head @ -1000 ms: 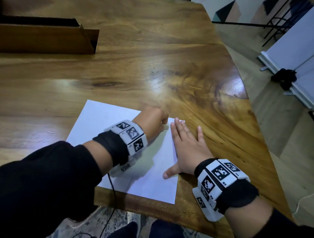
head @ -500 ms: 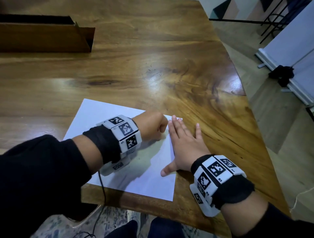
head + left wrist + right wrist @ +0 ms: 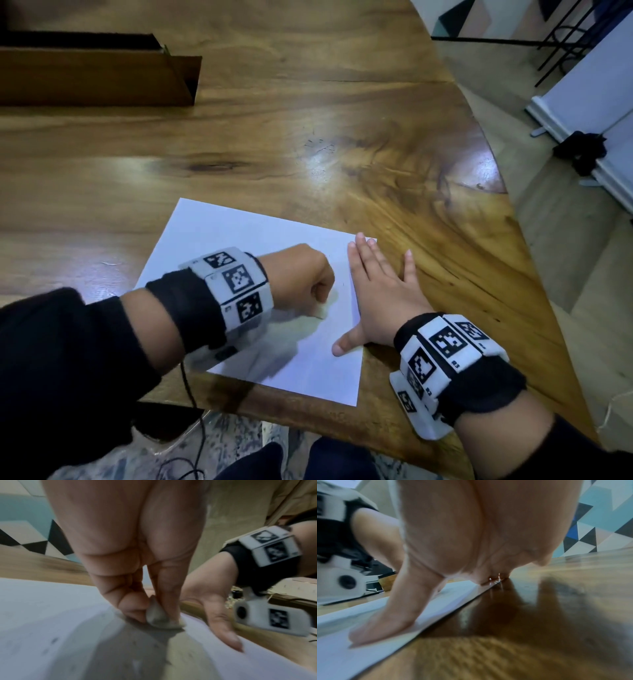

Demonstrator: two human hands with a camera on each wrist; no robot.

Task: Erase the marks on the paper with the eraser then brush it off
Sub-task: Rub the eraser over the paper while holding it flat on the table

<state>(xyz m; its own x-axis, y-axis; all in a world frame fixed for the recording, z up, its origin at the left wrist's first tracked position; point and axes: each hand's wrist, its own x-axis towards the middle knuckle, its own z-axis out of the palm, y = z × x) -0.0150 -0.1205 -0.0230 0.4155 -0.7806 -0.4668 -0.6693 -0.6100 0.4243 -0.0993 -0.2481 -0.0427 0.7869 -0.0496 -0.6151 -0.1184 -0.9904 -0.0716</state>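
Observation:
A white sheet of paper (image 3: 239,240) lies on the wooden table (image 3: 308,120) near its front edge. My left hand (image 3: 305,281) is curled over the sheet and pinches a small whitish eraser (image 3: 159,616), its tip pressed on the paper (image 3: 42,615). Faint grey marks (image 3: 54,640) show on the sheet near the wrist camera. My right hand (image 3: 380,294) lies flat with straight fingers on the paper's right edge, half on the table. Its thumb (image 3: 385,622) presses the sheet (image 3: 337,660) down.
A long brown wooden box (image 3: 99,75) stands at the table's back left. The table's curved right edge (image 3: 513,219) drops to the floor, where a white panel (image 3: 589,85) and black metal legs (image 3: 565,37) stand. A thin black cable (image 3: 191,404) hangs below the front edge.
My left hand with the eraser has slid back toward me and leftward across the sheet. My right hand has stayed pressed on the paper's right edge.

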